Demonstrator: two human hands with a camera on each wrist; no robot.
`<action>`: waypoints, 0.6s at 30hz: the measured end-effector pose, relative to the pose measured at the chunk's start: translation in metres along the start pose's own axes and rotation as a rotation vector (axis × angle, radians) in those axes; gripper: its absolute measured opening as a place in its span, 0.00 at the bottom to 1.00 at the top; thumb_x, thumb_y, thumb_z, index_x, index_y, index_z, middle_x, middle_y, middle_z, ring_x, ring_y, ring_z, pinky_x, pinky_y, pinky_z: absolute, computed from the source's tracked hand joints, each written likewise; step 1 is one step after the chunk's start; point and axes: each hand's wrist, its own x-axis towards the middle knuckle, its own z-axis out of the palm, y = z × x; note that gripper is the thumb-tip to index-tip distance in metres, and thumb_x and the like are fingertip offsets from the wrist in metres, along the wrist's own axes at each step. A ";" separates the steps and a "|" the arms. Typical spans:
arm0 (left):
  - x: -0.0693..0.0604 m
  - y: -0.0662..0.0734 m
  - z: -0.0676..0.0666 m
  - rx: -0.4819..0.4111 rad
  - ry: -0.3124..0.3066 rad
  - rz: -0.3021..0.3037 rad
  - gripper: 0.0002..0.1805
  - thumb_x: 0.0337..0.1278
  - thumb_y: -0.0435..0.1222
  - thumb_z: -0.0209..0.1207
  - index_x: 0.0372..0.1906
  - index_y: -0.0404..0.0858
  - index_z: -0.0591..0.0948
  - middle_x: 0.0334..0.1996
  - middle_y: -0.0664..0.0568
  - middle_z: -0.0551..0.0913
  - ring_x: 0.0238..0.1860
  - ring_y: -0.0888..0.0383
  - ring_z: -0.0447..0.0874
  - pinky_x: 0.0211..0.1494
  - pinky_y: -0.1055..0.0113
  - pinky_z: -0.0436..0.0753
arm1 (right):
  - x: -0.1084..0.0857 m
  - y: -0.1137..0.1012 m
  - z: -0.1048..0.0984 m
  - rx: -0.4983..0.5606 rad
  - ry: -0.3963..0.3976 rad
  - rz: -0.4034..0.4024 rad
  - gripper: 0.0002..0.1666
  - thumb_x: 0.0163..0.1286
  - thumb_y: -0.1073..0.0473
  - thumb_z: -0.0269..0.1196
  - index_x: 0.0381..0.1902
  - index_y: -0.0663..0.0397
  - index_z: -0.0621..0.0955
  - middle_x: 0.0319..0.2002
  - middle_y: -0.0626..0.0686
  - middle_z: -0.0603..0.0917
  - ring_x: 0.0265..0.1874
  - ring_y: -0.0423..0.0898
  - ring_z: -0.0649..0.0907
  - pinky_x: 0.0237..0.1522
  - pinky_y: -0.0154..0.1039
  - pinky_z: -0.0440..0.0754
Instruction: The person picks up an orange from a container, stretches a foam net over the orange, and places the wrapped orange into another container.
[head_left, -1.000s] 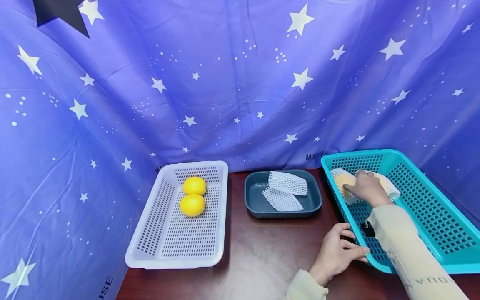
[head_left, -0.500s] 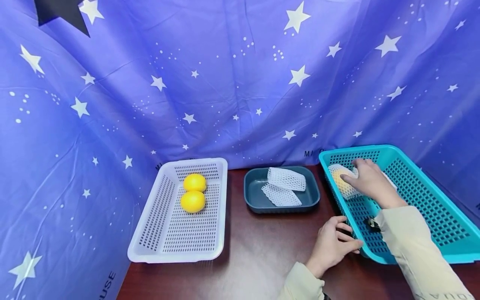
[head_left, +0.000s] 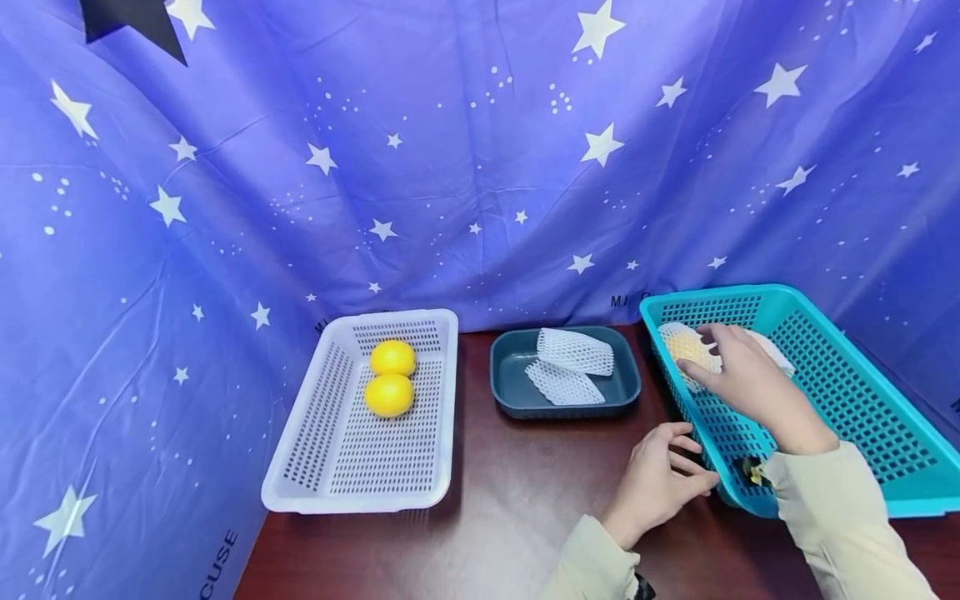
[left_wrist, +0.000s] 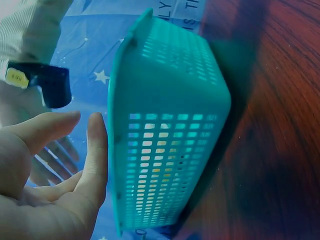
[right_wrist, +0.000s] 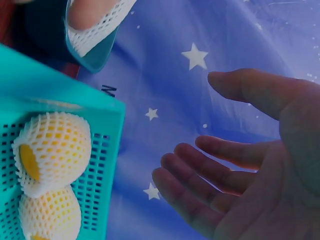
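Observation:
In the head view my right hand (head_left: 757, 387) hovers over the teal basket (head_left: 885, 408), its fingers spread above two net-wrapped yellow fruits, the left one (head_left: 686, 350) partly covered by the fingertips. The right wrist view has that hand (right_wrist: 250, 165) apart from both wrapped fruits (right_wrist: 57, 147), nothing in its grasp. Fingertips of my left hand (head_left: 656, 479) rest at the basket's near left rim. From the left wrist, the left hand (left_wrist: 60, 185) has a straight index finger beside the rim (left_wrist: 114, 150), thumb apart.
A white basket (head_left: 352, 504) at left holds two bare yellow fruits (head_left: 390, 395). Between the baskets, a dark tray (head_left: 510, 408) holds two white foam nets (head_left: 576, 352). A small dark object (head_left: 750, 471) shows by the right sleeve. A starry blue cloth (head_left: 480, 167) hangs behind.
My right hand has risen off the wrapped fruits and drawn back slightly toward me. The left hand stays at the basket rim. The head view has shifted a little.

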 end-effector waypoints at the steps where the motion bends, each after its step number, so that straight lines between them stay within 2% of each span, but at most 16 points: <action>1: 0.000 0.000 -0.002 0.016 0.001 0.011 0.32 0.52 0.28 0.70 0.63 0.39 0.73 0.45 0.62 0.82 0.31 0.74 0.83 0.32 0.80 0.81 | -0.002 -0.002 0.001 0.008 0.011 -0.007 0.37 0.72 0.53 0.62 0.63 0.80 0.65 0.56 0.76 0.69 0.51 0.71 0.73 0.44 0.65 0.78; 7: -0.005 0.001 -0.014 0.111 0.034 0.053 0.28 0.52 0.30 0.70 0.60 0.41 0.76 0.44 0.62 0.83 0.32 0.77 0.81 0.34 0.83 0.79 | -0.013 -0.010 0.012 0.048 0.050 -0.022 0.35 0.72 0.54 0.62 0.64 0.77 0.67 0.57 0.74 0.72 0.51 0.71 0.76 0.44 0.66 0.79; 11: -0.011 0.001 -0.025 0.124 0.055 0.055 0.26 0.53 0.30 0.69 0.59 0.41 0.77 0.43 0.61 0.84 0.31 0.77 0.81 0.35 0.83 0.79 | -0.020 -0.015 0.020 0.066 0.068 -0.037 0.34 0.71 0.54 0.63 0.63 0.75 0.68 0.56 0.74 0.74 0.50 0.70 0.78 0.44 0.65 0.80; 18: -0.020 -0.002 -0.051 0.145 0.048 0.085 0.23 0.57 0.31 0.67 0.58 0.39 0.78 0.43 0.56 0.85 0.33 0.76 0.81 0.38 0.83 0.80 | -0.032 -0.025 0.037 0.096 0.121 -0.062 0.30 0.70 0.56 0.64 0.61 0.72 0.72 0.53 0.71 0.77 0.46 0.66 0.80 0.44 0.63 0.80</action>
